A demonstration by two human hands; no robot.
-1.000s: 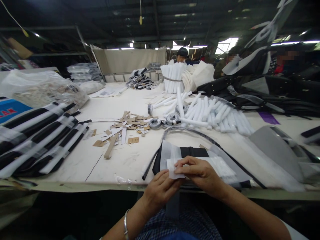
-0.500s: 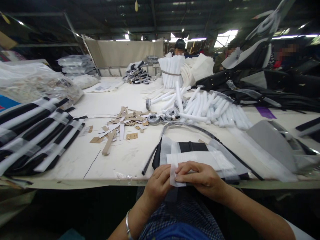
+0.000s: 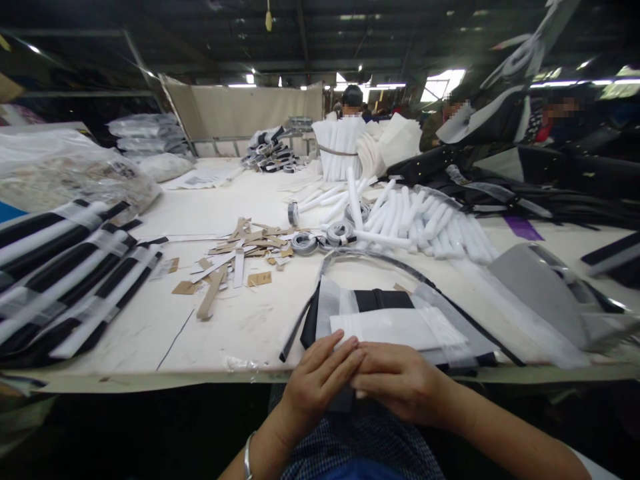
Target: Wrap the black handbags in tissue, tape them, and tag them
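My left hand [image 3: 313, 383] and my right hand [image 3: 400, 381] meet at the near edge of the table [image 3: 250, 320]. The left fingers lie pressed over the curled fingertips of the right hand. What they pinch between them is hidden. A grey strip [image 3: 344, 400] hangs just below them over my lap. Right behind the hands lies a folded black piece [image 3: 385, 300] in clear plastic, with a white sheet [image 3: 385, 328] on top. A metal bangle [image 3: 247, 455] is on my left wrist.
Black-and-white wrapped bundles [image 3: 65, 280] lie at the left. Cardboard scraps [image 3: 235, 257], tape rolls [image 3: 304, 243] and white paper rolls [image 3: 425, 223] cover the middle. A grey panel [image 3: 540, 287] lies at the right, dark garments [image 3: 525, 180] beyond. Other people sit at the far end.
The small white piece I held up in both hands is no longer visible. Both hands have dropped to the table's edge and closed together.
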